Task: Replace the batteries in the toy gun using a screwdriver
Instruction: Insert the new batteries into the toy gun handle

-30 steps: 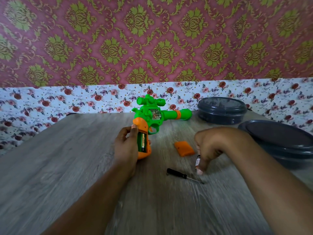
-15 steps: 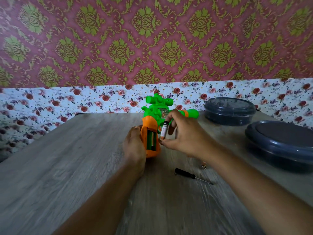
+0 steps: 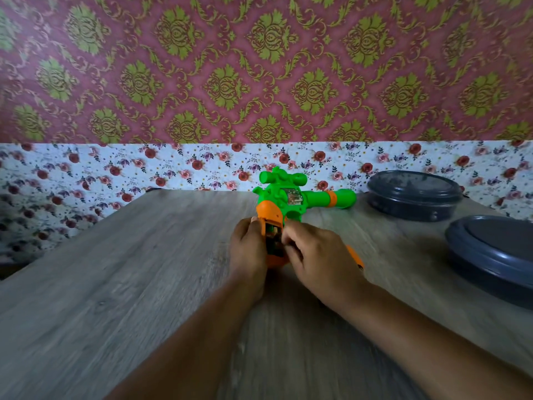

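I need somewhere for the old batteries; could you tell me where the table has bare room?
The table is bare left of the left hand, out to its left edge. The right is crowded: two dark lidded containers behind the right hand, and the orange cover.

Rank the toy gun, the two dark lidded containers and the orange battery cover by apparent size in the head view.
1. Near dark container, cut by the frame edge and closer to the camera
2. Far dark container
3. Toy gun, about as wide, so unsure
4. Orange battery cover, mostly hidden
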The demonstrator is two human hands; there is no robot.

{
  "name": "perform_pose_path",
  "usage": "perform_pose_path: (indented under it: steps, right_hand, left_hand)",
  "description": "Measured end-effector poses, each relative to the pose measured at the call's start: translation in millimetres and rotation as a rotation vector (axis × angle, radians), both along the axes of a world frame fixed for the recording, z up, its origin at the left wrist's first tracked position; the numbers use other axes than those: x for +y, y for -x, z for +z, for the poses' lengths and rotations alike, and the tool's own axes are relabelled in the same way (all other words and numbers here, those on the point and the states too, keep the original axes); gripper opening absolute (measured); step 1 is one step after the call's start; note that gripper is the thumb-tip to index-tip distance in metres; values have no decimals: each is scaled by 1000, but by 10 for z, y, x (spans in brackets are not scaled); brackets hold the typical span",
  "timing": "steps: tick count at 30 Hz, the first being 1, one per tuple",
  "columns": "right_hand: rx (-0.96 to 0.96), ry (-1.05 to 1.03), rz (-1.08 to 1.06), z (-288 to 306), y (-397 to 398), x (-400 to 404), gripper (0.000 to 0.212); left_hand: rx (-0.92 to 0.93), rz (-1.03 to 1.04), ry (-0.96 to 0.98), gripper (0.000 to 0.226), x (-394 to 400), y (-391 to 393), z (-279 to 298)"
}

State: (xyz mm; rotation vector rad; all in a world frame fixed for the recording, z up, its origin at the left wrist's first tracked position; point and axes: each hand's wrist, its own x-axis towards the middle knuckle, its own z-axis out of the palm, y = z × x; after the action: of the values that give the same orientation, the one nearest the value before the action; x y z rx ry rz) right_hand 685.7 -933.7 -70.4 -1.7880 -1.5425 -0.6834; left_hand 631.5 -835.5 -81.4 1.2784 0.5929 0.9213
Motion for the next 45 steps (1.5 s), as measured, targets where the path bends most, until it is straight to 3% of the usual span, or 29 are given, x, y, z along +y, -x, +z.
perform_pose_path:
  steps: [17,25,28,36,41,45]
  right_hand:
    - [124,87,14,-31,8,-29,9]
    - [191,54,-98,-76,-58,129,14]
    - [305,-60,-173,-29,-79,185,12]
    - [659,-172,-196,-32,-184,213,31]
    - [748,-170,-146,16,-232,182,38]
    - [703,-89,-172,37,-231,160,40]
  left_hand:
    - [-16,17,-6,21,-82,48,71]
    - [17,35,-163,27,-134,37,32]
    - [20,56,-171,33,-153,54,56]
    - [52,-18,-130,19,-155,52,55]
    - [70,-56,-225,13,-187,54,24]
    - [112,-77,-273,13,-186,46,17]
